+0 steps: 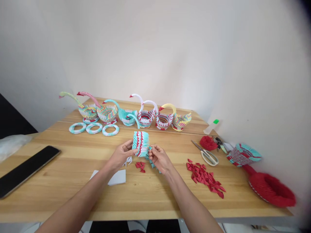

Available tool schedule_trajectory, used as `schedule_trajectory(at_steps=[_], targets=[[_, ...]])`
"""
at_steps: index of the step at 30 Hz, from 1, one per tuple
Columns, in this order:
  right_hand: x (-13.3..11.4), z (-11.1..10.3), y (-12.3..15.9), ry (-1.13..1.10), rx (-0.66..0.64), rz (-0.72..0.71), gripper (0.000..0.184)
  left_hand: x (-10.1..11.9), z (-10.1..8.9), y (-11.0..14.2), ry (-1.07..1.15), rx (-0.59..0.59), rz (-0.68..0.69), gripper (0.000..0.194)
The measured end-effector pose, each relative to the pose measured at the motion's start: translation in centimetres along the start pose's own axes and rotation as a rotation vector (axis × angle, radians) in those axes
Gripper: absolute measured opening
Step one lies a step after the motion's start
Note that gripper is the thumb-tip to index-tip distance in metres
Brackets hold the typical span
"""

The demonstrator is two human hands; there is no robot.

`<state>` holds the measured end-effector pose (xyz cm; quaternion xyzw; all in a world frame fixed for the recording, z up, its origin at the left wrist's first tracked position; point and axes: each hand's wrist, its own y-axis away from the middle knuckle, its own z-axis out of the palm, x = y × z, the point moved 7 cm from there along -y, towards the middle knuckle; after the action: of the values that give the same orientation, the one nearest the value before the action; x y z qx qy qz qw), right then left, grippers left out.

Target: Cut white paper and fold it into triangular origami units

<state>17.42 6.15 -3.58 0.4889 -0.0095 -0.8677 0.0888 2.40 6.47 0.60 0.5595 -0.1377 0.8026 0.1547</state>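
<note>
My left hand [124, 152] is closed around the left side of a folded-paper body [141, 144] striped in turquoise, red and white, held up off the table. At its lower right edge, my right hand [158, 157] pinches a small turquoise folded paper piece [150, 148] between thumb and fingers. More turquoise pieces [152, 163] lie on the wood beneath that hand and are partly hidden by it. Below the body sit a few red paper triangles [140, 166]. White folded pieces [128, 160] rest beside my left wrist.
Several paper swans [147, 117] line the table's back, with three paper rings [110, 129] at left. A black phone [28, 170] lies left; white paper [118, 178] is in front. Scissors [209, 157], a red triangle pile [205, 177] and a red paper basket shape [272, 189] occupy the right.
</note>
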Motion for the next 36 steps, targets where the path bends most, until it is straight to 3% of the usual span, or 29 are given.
schedule_trajectory(at_steps=[26,36], targets=[[0.3,0.7,0.2,0.062,-0.066,-0.019,0.027,-0.2,0.4,0.1,0.021,-0.037,-0.012,0.048],[-0.9,-0.3,0.2,0.391,0.087,-0.216,0.021,-0.3,0.0,-0.2,-0.010,0.024,0.027,0.049]])
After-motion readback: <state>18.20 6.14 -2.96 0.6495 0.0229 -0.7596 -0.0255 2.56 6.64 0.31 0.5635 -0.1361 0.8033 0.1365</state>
